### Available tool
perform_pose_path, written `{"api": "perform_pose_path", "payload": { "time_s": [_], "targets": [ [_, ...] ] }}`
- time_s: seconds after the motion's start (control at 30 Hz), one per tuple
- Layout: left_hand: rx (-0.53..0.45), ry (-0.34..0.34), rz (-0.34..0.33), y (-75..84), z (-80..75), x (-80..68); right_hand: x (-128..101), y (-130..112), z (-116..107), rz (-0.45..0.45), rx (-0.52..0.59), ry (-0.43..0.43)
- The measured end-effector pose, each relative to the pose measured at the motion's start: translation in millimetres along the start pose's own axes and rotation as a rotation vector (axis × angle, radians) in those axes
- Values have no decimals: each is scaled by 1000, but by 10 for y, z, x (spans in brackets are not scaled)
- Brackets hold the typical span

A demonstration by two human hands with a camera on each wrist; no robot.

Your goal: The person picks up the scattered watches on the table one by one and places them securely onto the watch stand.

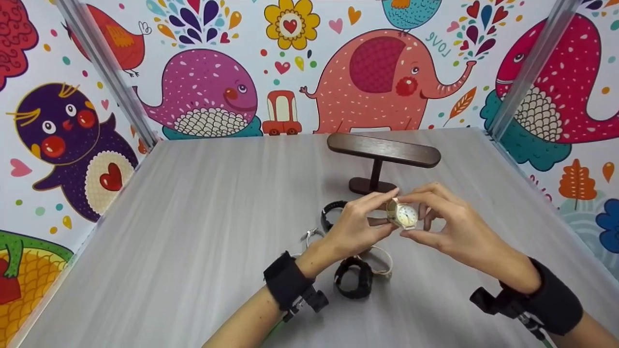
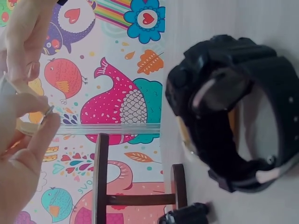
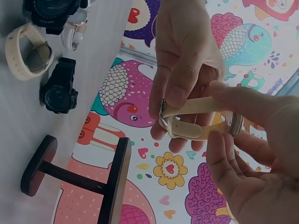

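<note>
Only readable bit I can spot is the word "LOVE" in teal hand-drawn letters on the cartoon-animal wallpaper (image 1: 437,43), tilted, just right of the pink elephant (image 1: 387,79) near the little blue bird's feet. The cream-strapped wristwatch with the pale round dial (image 1: 405,215) has markings but they're too small to read

The left hand (image 1: 355,227) covers most of the black watch (image 1: 333,212) behind it and part of the beige watch (image 1: 382,258) on the surface (image 1: 193,232). A silvery watch (image 1: 309,237) beside the wrist is too small to tell apart, possibly 1 piece. In the left wrist view, the held watch (image 2: 28,126) is blurred and cut off by the left edge.
</note>
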State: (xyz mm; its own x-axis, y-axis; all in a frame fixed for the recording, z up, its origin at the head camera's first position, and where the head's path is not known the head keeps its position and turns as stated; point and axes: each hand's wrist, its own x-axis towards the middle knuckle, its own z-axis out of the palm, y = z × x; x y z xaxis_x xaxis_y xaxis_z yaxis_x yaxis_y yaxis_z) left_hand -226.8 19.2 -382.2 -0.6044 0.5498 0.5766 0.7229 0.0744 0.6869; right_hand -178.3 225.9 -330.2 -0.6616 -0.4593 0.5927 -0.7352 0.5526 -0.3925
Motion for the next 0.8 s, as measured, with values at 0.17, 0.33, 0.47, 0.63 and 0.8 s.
{"api": "perform_pose_path", "payload": {
  "time_s": [0.17, 0.33, 0.47, 0.63, 0.8],
  "targets": [
    [0, -8, 29, -1, -28, 2, -5, -5, -37, 10, 64, -27],
    [11, -28, 56, -2, -46, 0, 14, 9, -26, -30, 66, -6],
    [29, -36, 73, -5, -51, -2, 28, 38, 6, -80, 55, 29],
    [34, -33, 78, 1, -56, 0, 33, 68, 34, -110, 38, 44],
    [29, -35, 72, 4, -63, -5, 49, 99, 42, -142, 33, 47]
  ]
}}
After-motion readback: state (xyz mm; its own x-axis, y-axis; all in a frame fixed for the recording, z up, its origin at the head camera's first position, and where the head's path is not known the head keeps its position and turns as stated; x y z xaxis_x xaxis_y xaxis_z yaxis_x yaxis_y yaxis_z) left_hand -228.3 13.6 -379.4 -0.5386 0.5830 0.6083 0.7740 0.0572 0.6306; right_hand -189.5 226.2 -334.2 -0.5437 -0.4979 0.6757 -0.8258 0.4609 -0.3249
